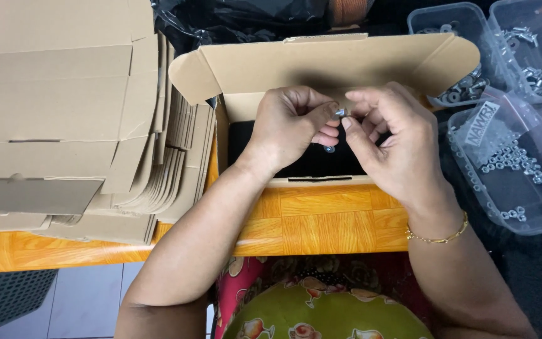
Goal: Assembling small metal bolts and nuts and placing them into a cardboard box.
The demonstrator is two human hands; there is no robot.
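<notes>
We note one stack of flat cartons (64, 119) at left on the table (321, 220). One open box (321, 69) stands centre, its flap up. Three clear tubs (509, 169) of nuts and bolts sit at right, nearer the right hand. Left hand (286, 129) and right hand (390, 141) meet above the box, fingertips pinched together on one small bolt (340, 113) held between them; its axis we cannot tell. A second small metal piece (329, 149) shows just below the left fingers.
</notes>
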